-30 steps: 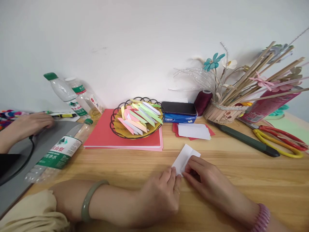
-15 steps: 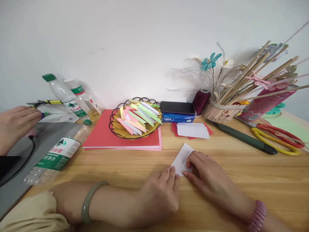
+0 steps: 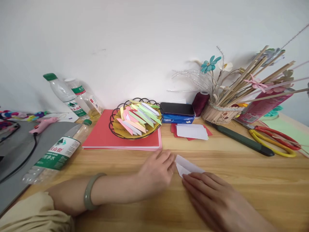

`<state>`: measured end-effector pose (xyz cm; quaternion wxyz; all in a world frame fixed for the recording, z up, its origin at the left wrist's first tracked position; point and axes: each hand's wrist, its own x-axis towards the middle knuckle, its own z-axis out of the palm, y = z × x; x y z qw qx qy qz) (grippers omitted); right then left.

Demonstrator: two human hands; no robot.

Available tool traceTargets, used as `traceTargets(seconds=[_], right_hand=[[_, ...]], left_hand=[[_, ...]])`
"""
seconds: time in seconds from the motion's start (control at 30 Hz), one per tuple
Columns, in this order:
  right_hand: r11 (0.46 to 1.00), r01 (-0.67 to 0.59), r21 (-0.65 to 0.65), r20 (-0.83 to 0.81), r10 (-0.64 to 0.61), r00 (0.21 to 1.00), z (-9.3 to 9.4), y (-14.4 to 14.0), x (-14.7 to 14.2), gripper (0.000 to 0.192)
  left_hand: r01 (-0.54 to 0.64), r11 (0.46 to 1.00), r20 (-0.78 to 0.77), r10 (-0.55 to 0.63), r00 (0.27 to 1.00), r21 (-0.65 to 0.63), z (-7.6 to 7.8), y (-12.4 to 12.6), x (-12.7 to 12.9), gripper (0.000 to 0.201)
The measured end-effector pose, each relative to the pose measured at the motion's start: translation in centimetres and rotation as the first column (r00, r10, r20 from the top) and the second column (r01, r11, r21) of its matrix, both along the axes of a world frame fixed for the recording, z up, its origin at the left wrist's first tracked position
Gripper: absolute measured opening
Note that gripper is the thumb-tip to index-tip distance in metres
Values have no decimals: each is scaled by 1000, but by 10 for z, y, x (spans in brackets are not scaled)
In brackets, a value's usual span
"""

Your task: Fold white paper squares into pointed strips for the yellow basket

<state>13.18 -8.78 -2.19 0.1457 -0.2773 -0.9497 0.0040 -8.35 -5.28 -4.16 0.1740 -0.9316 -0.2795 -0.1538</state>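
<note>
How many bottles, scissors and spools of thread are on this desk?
Plastic water bottles: 3, two leaning at the wall, one lying down
Scissors: 2, red and yellow
Thread spool: 1
Total: 6

Our left hand [image 3: 156, 172] lies palm down, knuckles up, its fingers loosely curled and pointing right toward the other hand. Its bare forearm stretches across from the lower left, with a bangle at the wrist and a pale sleeve bunched near the elbow. Our right hand [image 3: 212, 196] comes in from the lower right, flat and palm down, fingers straight and close together, their tips just beside the left fingertips
</note>
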Motion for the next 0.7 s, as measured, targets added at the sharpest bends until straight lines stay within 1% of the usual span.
traceTargets(seconds=[0.1, 0.17, 0.23, 0.3, 0.4, 0.43, 0.47, 0.53, 0.6, 0.63, 0.7], right_hand=[[997, -25, -75, 32, 28, 999, 4, -9, -13, 36], [993, -18, -121, 39, 23, 999, 6, -8, -18, 42], [986, -6, -168, 22, 10, 1000, 8, -5, -20, 44], [981, -1, -195, -22, -4, 1000, 9, 0, -19, 39], [985, -1, -175, -113, -19, 993, 6, 4, -14, 27], [987, 21, -158, -136, -42, 990, 4, 5, -13, 24], [988, 67, -140, -146, -88, 985, 2, 5, -12, 23], [970, 228, -86, -126, -237, 963, -2, 7, -12, 20], [916, 401, -17, -77, -401, 913, -5, 9, -14, 21], [891, 454, 13, -55, -453, 890, -6, 11, -15, 23], [862, 506, 36, -28, -506, 862, -7, 15, -18, 23]], left_hand=[[-18, 983, 23, 22, 999, -180, 6, 4, 2, 21], [-33, 967, 40, 44, 998, -251, 9, 5, 3, 18], [-27, 963, 61, 45, 997, -268, 8, 7, 3, 18], [2, 966, 108, 27, 994, -258, 4, 10, 2, 18], [79, 973, 213, -31, 977, -218, -3, 14, 1, 19], [105, 975, 242, -55, 969, -197, -4, 14, 1, 19], [127, 976, 262, -78, 962, -174, -6, 15, 1, 19], [151, 979, 279, -109, 954, -135, -6, 16, 2, 20], [155, 983, 271, -122, 955, -103, -6, 15, 3, 22], [155, 984, 264, -126, 956, -89, -6, 15, 3, 23], [157, 986, 255, -136, 958, -65, -7, 15, 4, 23]])
